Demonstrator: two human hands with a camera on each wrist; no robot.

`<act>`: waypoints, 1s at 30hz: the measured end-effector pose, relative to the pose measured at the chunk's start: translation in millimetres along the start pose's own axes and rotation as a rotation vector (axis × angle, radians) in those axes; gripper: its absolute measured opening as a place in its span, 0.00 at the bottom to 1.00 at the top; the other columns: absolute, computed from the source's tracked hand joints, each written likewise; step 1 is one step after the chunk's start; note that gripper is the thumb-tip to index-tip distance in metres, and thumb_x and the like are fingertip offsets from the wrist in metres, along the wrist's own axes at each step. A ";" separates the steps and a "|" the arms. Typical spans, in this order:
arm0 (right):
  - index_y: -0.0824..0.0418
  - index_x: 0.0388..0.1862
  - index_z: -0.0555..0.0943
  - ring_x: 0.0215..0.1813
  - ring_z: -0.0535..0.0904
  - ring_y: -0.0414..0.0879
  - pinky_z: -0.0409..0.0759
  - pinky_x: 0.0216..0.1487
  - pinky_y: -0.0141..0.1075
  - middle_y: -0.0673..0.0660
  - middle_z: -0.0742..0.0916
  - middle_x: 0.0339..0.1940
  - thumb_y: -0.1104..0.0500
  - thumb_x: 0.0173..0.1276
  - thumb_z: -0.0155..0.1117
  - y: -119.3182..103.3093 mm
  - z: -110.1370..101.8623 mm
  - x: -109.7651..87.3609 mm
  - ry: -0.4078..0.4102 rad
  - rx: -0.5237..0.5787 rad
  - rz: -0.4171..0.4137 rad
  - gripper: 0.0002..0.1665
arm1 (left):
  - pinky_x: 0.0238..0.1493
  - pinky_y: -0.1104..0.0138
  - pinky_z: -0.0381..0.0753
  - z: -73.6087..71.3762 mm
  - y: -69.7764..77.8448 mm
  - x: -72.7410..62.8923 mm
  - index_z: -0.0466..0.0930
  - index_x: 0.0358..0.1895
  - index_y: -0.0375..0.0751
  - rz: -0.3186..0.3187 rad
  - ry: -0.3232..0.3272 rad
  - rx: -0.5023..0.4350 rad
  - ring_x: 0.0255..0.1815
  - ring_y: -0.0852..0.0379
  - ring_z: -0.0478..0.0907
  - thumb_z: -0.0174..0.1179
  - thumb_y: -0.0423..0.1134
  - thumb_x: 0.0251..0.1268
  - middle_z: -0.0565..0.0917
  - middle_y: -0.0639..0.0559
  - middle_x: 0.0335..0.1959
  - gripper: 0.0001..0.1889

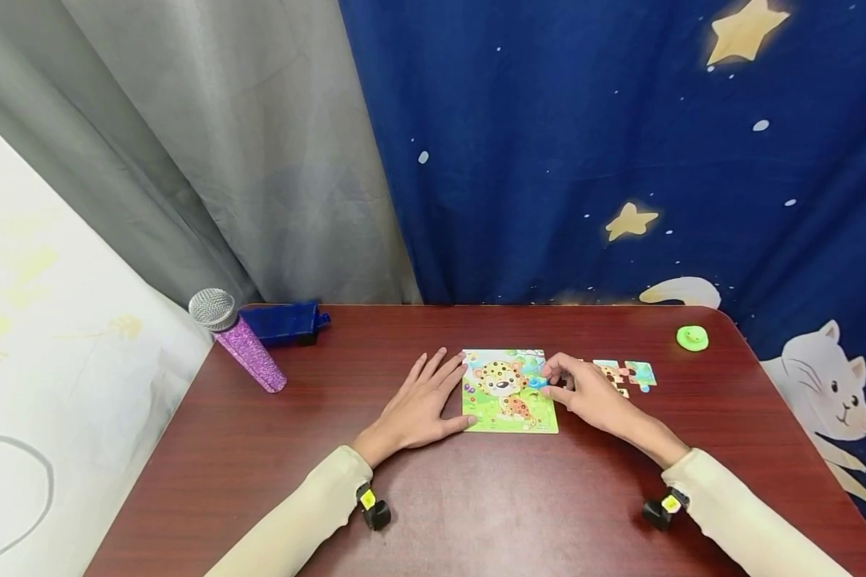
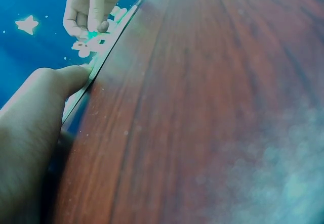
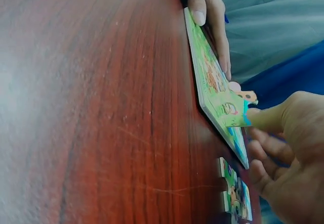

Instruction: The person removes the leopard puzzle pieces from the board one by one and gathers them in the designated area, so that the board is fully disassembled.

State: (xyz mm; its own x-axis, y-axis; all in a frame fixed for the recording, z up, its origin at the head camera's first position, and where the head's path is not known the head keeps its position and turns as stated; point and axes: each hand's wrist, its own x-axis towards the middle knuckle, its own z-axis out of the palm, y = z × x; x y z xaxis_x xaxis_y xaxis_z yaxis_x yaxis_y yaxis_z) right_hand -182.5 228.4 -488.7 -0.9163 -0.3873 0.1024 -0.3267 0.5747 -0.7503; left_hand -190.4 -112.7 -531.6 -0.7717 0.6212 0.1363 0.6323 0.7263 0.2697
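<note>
A square jigsaw puzzle board (image 1: 487,423) with a spotted cartoon leopard lies flat on the table. My left hand (image 1: 420,409) rests at its left side, fingers straight and spread, thumb on the lower left corner. At the board's right side my right hand (image 1: 584,391) pinches a puzzle piece (image 3: 236,114) between thumb and fingers. In the right wrist view that piece is tilted up over the board, showing green, blue and a spotted part. Whether its lower edge touches the board I cannot tell. Several loose puzzle pieces (image 1: 641,373) lie just right of the right hand, partly hidden by it.
A purple glitter microphone (image 1: 252,353) is at the table's left, by a dark blue object (image 1: 281,323) at the back edge. Near the back right corner sits a small green object (image 1: 692,338). Grey and blue curtains (image 1: 505,160) hang behind the table (image 1: 476,513).
</note>
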 end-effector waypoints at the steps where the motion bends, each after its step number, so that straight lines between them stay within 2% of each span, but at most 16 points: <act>1: 0.59 0.51 0.83 0.35 0.76 0.47 0.76 0.36 0.34 0.52 0.86 0.42 0.65 0.77 0.74 -0.2 0.1 -0.3 -0.005 0.030 0.010 0.09 | 0.90 0.42 0.40 -0.1 0.2 -0.1 0.60 0.89 0.41 0.000 0.000 -0.001 0.93 0.41 0.44 0.56 0.72 0.77 0.56 0.49 0.92 0.50; 6: 0.61 0.55 0.85 0.38 0.80 0.45 0.79 0.40 0.33 0.51 0.91 0.44 0.65 0.78 0.72 1.4 2.0 -1.9 -0.035 0.101 0.028 0.10 | 0.89 0.42 0.40 -0.2 0.2 -0.3 0.61 0.88 0.41 0.005 0.008 -0.006 0.93 0.41 0.45 0.56 0.72 0.77 0.57 0.49 0.91 0.50; 11: 0.59 0.53 0.88 0.36 0.80 0.43 0.79 0.39 0.33 0.50 0.91 0.42 0.64 0.78 0.73 1.7 3.0 -3.0 -0.043 0.065 0.035 0.09 | 0.90 0.43 0.39 -0.9 0.8 0.4 0.60 0.89 0.41 0.000 0.001 -0.003 0.93 0.41 0.45 0.55 0.73 0.77 0.56 0.49 0.91 0.50; 16: 0.56 0.50 0.90 0.38 0.82 0.42 0.80 0.41 0.34 0.49 0.91 0.42 0.62 0.79 0.73 0.6 1.4 -2.7 -0.050 0.026 0.025 0.05 | 0.90 0.42 0.40 -1.4 0.7 0.7 0.60 0.89 0.41 0.000 -0.004 0.008 0.93 0.41 0.45 0.55 0.73 0.78 0.56 0.49 0.91 0.50; 22: 0.55 0.49 0.91 0.41 0.86 0.43 0.84 0.43 0.35 0.49 0.91 0.42 0.61 0.79 0.72 1.9 -0.4 -3.9 -0.034 0.041 0.017 0.04 | 0.90 0.42 0.40 -0.9 0.4 1.2 0.61 0.89 0.41 0.006 0.007 0.004 0.93 0.40 0.45 0.56 0.72 0.78 0.57 0.48 0.91 0.50; 30: 0.55 0.48 0.91 0.32 0.81 0.43 0.80 0.34 0.34 0.53 0.89 0.34 0.61 0.79 0.73 4.2 -4.8 -13.0 0.015 0.067 0.034 0.04 | 0.90 0.42 0.39 -0.8 0.6 0.4 0.60 0.89 0.41 0.001 0.001 -0.007 0.93 0.40 0.45 0.55 0.73 0.77 0.56 0.49 0.92 0.50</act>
State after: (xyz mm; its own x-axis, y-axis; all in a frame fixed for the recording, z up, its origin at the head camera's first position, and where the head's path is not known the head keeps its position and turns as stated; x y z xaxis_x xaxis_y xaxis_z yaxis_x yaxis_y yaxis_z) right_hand -173.1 239.4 -490.0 -0.9302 -0.3570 0.0855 -0.2795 0.5377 -0.7955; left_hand -190.4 -112.3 -530.6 -0.7710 0.6217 0.1380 0.6328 0.7235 0.2757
